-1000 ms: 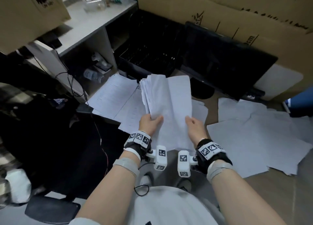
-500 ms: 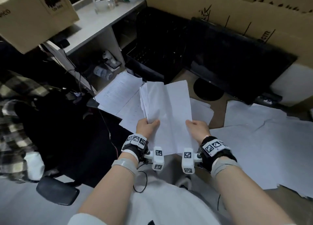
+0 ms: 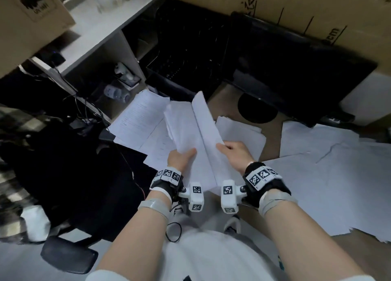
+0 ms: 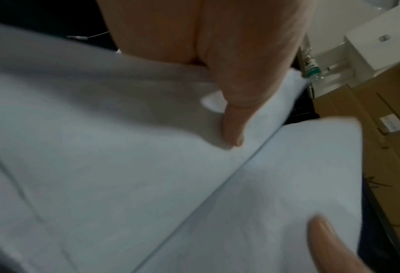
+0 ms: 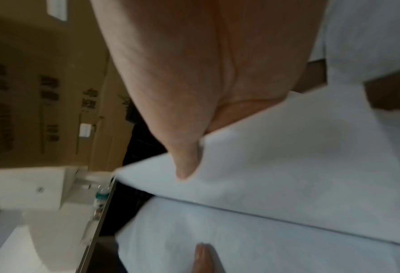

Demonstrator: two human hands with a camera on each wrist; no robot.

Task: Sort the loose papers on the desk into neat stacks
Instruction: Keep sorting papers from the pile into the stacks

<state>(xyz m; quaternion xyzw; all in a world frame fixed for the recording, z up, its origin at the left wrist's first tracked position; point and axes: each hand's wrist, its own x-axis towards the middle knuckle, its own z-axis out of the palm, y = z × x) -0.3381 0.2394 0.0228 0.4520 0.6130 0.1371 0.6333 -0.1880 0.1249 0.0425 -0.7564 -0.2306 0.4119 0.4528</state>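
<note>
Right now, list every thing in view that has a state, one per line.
Left hand: grips the held bundle's left side.
Right hand: grips its right side.
Held bundle: lifted off the desk, sheets uneven.
Printed sheets: lying flat, overlapping.
Blank sheets: scattered, overlapping on the desk.
Monitor: screen dark.

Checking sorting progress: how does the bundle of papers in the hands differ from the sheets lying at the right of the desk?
The bundle of papers is lifted off the desk, gripped by the left hand and the right hand; the scattered sheets lie flat on the desk. The bundle is gathered and bent along a lengthwise crease; the scattered sheets are spread out, overlapping at odd angles. Both are white paper.
</note>
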